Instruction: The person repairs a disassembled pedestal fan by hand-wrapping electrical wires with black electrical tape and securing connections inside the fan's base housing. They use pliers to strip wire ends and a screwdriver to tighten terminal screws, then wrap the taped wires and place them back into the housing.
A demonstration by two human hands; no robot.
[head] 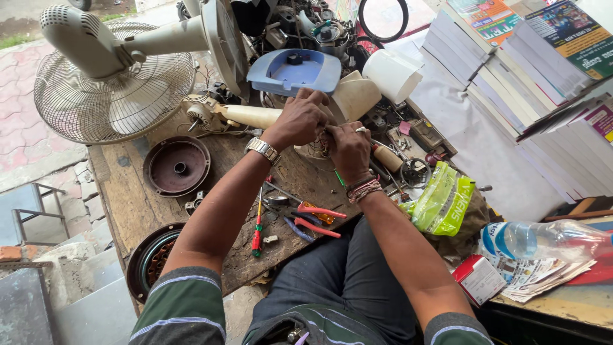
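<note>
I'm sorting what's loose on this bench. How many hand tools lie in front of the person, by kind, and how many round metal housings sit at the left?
Red-handled pliers: 1
Red-and-green screwdriver: 1
Round metal housings: 2
Total: 4
Both hands, left hand and right hand, work on wiring above them.

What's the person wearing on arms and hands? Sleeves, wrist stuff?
Bare hands, no gloves. Left wrist: silver metal watch. Right wrist: woven thread bands, reddish and pale. A ring on the right hand. Short sleeves, dark green with thin pale stripes.
</note>
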